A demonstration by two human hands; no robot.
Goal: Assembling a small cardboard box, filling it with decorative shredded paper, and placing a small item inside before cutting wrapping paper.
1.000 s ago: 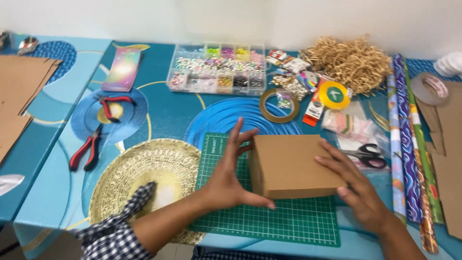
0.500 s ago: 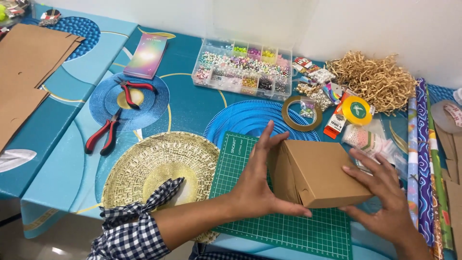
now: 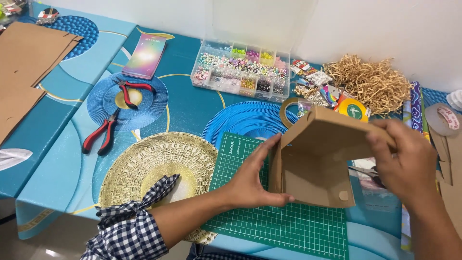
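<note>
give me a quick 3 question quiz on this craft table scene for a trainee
1. True or false: the lid of the cardboard box is lifted open.
2. Which hand lifts the lid: the left hand or the right hand?
3. What does the box rest on?
A. the woven gold placemat
B. the green cutting mat
C. the bead organiser

Key
1. True; the lid is tilted up and the inside shows.
2. The right hand; the left hand steadies the box's side.
3. B
</note>
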